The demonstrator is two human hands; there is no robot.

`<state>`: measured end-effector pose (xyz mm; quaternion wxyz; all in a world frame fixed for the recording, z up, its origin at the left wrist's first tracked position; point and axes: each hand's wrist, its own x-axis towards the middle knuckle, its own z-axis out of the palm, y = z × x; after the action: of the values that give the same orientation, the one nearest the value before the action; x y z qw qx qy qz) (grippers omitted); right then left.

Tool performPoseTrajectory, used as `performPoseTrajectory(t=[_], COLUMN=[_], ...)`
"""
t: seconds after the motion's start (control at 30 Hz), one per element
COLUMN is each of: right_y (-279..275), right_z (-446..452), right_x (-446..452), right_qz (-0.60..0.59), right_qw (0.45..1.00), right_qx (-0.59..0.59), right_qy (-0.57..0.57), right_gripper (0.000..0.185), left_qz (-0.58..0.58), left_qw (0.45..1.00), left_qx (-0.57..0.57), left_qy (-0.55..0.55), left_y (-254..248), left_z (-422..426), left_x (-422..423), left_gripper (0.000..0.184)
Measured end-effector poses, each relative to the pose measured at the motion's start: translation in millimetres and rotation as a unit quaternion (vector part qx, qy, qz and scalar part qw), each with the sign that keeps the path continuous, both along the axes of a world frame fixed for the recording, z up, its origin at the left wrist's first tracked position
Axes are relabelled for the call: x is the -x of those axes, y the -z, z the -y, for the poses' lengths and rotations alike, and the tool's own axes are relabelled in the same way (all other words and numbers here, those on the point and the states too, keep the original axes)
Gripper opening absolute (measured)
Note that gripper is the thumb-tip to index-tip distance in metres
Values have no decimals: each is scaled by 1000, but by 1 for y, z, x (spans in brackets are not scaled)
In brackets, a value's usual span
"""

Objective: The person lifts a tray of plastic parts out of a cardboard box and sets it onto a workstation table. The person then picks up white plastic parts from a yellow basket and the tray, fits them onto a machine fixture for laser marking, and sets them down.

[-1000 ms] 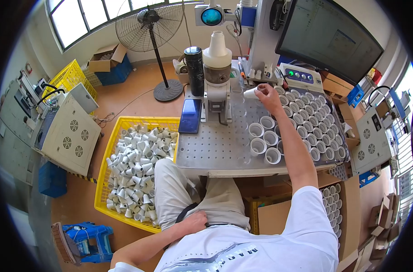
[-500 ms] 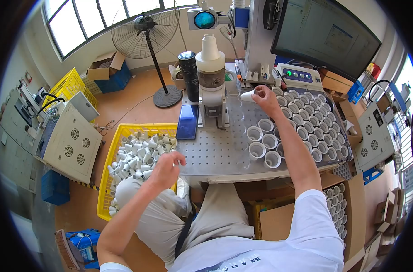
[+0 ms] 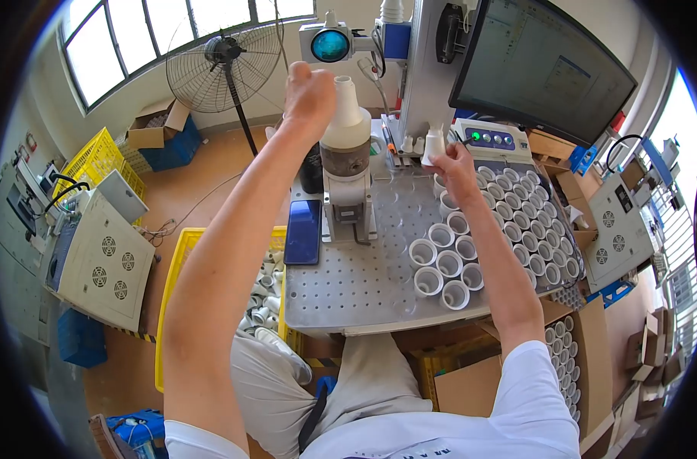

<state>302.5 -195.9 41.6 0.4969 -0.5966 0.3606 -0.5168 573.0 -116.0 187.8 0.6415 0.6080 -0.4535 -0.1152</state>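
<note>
My right hand [image 3: 457, 170] grips a white tapered cup [image 3: 434, 145], narrow end up, above the back of the perforated metal table [image 3: 348, 294]. My left hand [image 3: 310, 98] is raised with curled fingers, right beside a white cone-shaped piece [image 3: 346, 103] on top of the machine's round fixture [image 3: 347, 157]. Its fingertips are turned away, so what they hold, if anything, is hidden. Rows of white cups [image 3: 442, 235] stand mouth up on the table under my right forearm. A lens head [image 3: 330, 46] hangs above and behind the cone.
A dark phone [image 3: 302, 232] lies left of the fixture, near a black cylinder [image 3: 312, 172]. Left of the table, a yellow crate [image 3: 165, 336] holds many white pieces. A monitor [image 3: 543, 69] and control box [image 3: 492, 138] stand at the back right. Below right is a cardboard box [image 3: 593, 359] of cups.
My left hand has risen from over the yellow crate to beside the cone. The cup in my right hand has turned from lying sideways to upright. The view has shifted slightly.
</note>
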Motion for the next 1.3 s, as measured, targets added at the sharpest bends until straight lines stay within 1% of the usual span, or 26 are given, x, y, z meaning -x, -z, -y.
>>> performPoseTrajectory(t=[0.03,0.07,0.1,0.13,0.2,0.23,0.27,0.3,0.33,0.37,0.4,0.47,0.53,0.57,0.6,0.67,0.7,0.73,0.8,0.87,0.93,1.0,1.07,1.13,1.2,1.3], right_y=[-24,-46,-69,-88,-112,-117,-120,-119,-114,-108,-102,-95,-87,-93,-90,-89,-87,-82,-71,-60,-45,-26,-12,2,8,9], right_z=[-6,-13,-19,-24,-31,-37,-45,-50,-55,-61,-64,-53,-49,-60,-60,-57,-57,-62,-78,-86,-74,-34,-7,13,33,37], right_x=[-12,-24,-38,-53,-84,-98,-112,-123,-130,-136,-140,-144,-130,-113,-94,-54,-36,-21,0,8,14,19,22,20,17,14], right_qz=[64,128,131,134,116,117,54,-11,-12,-51,-91,-90,-68,-72,-82,-251,-364,-370,-541,-569,-596,-571,-578,-582,-672,-690], right_qw=[997,990,987,984,975,975,977,976,976,972,967,963,955,968,969,940,905,904,818,801,785,807,799,792,734,715], right_qx=[26,50,80,111,186,185,200,215,214,225,235,252,283,232,227,229,217,213,178,159,139,151,161,178,97,113], right_qy=[-21,-42,-38,-35,-38,-36,-40,-44,-46,-35,-24,-19,-50,-59,-47,-32,-25,-23,-84,-92,-101,0,20,37,2,-26], right_gripper=[36,36,35,35,33,33,33,34,34,34,35,32,28,25,25,27,24,24,32,36,40,47,50,53,54,53], left_qz=[-3,-79,-153,-155,-270,-252,-235,-214,-193,-38,118,193,143,393,105,66,180,291,235,181,234,227,283,321,267,259], left_qw=[1000,993,975,974,944,948,952,963,972,996,988,971,987,889,979,948,894,808,817,824,825,837,830,828,847,852], left_qx=[1,-6,-13,-13,85,105,125,115,105,75,41,0,-37,-93,-57,-158,-293,-418,-429,-432,-457,-441,-444,-431,-440,-429], left_qy=[4,83,162,165,169,160,151,115,79,-4,-87,-140,-70,-217,-163,-267,-287,-297,-306,-319,-238,-232,-186,-160,-134,-151], left_y=[-7,-12,-16,-17,-16,-11,-6,4,19,44,72,123,200,219,247,368,380,380,364,353,347,347,358,341,334,328], left_z=[2,1,-1,-4,-14,-21,-32,-40,-48,-55,-61,-76,-88,-110,-125,-145,-171,-192,-208,-203,-197,-188,-174,-174,-172,-174], left_x=[9,18,24,23,5,-10,-30,-52,-78,-112,-148,-199,-282,-281,-289,-400,-411,-415,-398,-377,-356,-339,-337,-306,-297,-289], left_gripper=[24,22,24,24,22,23,23,17,14,11,23,37,34,32,31,27,29,32,34,36,40,40,39,37,36,36])
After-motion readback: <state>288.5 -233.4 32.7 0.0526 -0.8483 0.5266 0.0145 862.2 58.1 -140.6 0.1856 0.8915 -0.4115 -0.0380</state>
